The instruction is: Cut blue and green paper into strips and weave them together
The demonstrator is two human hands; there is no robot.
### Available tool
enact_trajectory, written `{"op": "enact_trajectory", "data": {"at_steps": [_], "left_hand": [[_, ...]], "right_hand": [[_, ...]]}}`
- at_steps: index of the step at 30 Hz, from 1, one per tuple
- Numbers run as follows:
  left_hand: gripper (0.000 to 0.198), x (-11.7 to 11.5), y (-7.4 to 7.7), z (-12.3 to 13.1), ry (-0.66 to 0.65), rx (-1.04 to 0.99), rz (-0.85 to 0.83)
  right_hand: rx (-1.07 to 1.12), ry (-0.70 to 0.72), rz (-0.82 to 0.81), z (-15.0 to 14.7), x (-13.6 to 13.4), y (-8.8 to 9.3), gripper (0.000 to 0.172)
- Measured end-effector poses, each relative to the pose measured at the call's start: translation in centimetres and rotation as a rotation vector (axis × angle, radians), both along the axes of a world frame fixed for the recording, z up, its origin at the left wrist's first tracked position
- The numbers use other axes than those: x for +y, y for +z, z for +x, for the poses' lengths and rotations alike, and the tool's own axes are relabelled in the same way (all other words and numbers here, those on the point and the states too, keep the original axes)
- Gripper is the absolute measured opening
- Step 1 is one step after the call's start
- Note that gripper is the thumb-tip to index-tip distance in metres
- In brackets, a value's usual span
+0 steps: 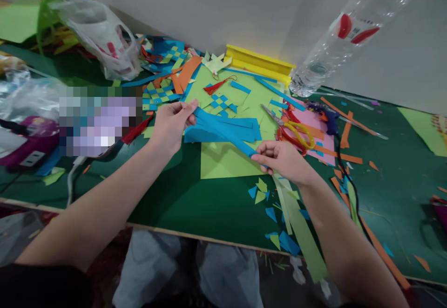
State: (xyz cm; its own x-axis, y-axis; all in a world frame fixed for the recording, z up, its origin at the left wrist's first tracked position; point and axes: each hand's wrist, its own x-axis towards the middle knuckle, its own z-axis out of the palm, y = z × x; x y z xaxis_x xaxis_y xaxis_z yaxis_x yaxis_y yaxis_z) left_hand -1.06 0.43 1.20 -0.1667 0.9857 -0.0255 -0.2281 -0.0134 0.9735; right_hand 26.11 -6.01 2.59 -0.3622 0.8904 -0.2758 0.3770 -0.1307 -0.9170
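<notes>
A long blue paper strip (223, 133) is stretched between both hands above the green table (195, 201). My left hand (172, 124) pinches its upper left end. My right hand (283, 158) pinches the lower right end, fingers closed. Under the strip lie more blue paper pieces (240, 133) and a light green sheet (223, 161). A small woven blue-and-green square (220, 103) rests just behind them.
Scissors with yellow-red handles (291, 128) lie right of the hands on pink paper. A clear plastic bottle (335, 42) leans at the back right beside a yellow tray (260, 63). A plastic bag (99, 33), woven pieces and paper scraps crowd the left and front edge.
</notes>
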Motion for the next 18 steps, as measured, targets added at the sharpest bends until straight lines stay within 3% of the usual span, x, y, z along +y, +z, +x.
{"op": "enact_trajectory", "data": {"at_steps": [3, 6, 13, 18], "left_hand": [[0.033, -0.3, 0.2, 0.2, -0.003, -0.085, -0.04], [0.034, -0.9, 0.2, 0.8, -0.166, -0.099, -0.019], [0.036, -3.0, 0.6, 3.0, -0.615, 0.264, -0.055], [0.03, -3.0, 0.2, 2.7, -0.717, 0.421, -0.02]], "right_hand": [[0.06, -0.031, 0.004, -0.6, -0.3, -0.2, 0.032], [0.139, -0.126, 0.043, -1.5, -0.6, -0.6, 0.034], [0.158, -0.091, 0.051, -2.9, -1.3, -1.5, 0.029], [0.161, -0.065, 0.057, -3.2, -1.6, -1.8, 0.025]]}}
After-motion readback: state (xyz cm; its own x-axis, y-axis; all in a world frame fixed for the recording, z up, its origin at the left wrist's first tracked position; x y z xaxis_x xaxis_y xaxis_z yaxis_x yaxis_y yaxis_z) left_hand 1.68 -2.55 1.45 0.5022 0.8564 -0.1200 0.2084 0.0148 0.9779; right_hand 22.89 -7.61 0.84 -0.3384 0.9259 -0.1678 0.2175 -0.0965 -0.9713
